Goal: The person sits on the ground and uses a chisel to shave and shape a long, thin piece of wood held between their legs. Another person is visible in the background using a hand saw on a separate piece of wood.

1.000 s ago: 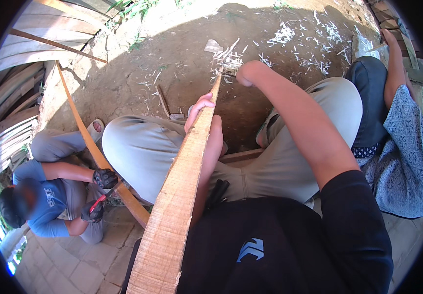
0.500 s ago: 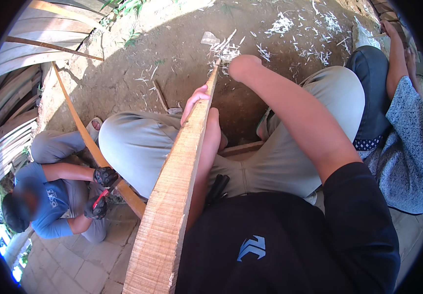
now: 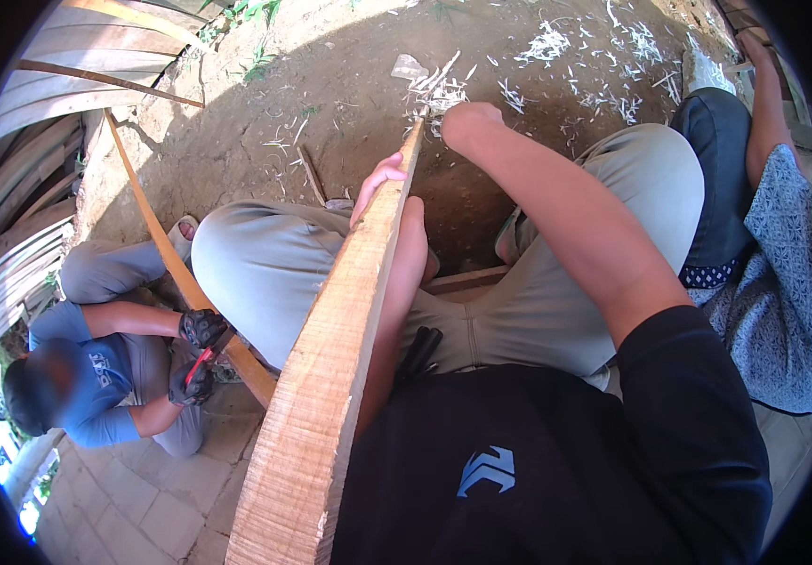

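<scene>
A long rough wooden plank (image 3: 330, 377) runs from the lower edge up between my knees, and its thin far end lies among pale shavings (image 3: 434, 89) on the dirt. My left hand (image 3: 379, 184) grips the plank's left edge near that end, with the forearm hidden behind the wood. My right hand (image 3: 467, 121) is a closed fist right at the plank's tip. Only its back shows, and the small tool in it is almost fully hidden.
A person in a blue shirt crouches at lower left, with black-gloved hands (image 3: 200, 353) on a red-handled tool against another long wooden strip (image 3: 166, 250). Another person in a patterned garment (image 3: 782, 273) sits close on my right. Corrugated sheets (image 3: 10, 226) stand at left.
My right fist has shifted a little along the plank's far end. The left hand keeps its grip, and the view has tilted slightly.
</scene>
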{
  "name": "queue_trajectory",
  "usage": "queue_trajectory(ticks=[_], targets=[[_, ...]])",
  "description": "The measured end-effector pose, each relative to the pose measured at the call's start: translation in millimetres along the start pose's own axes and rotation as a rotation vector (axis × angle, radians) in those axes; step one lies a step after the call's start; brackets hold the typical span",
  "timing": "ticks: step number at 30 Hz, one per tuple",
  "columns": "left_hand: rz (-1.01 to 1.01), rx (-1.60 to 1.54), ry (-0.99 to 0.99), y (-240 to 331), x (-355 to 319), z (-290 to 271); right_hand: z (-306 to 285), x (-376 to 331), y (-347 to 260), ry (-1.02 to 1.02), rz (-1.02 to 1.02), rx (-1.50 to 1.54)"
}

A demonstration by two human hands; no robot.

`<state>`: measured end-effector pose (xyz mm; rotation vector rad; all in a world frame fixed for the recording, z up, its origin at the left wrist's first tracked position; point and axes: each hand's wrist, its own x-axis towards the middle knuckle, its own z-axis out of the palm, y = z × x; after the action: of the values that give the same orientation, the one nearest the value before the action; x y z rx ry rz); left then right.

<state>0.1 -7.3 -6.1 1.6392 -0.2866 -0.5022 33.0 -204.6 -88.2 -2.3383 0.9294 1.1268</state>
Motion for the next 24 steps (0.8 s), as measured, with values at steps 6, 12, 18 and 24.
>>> queue_trajectory(ticks=[6,12,18,24], targets=[[-0.010,-0.019,-0.019,-3,0,0,26,21,6,0.064,0.049,0.083],[0.011,-0.016,0.002,-5,2,-2,33,28,1,0.100,-0.021,0.062],[0.164,0.070,-0.008,-20,10,0,55,75,18,0.082,0.084,0.205],[0.102,0.059,0.006,-3,10,2,53,99,33,-0.042,-0.137,-0.042]])
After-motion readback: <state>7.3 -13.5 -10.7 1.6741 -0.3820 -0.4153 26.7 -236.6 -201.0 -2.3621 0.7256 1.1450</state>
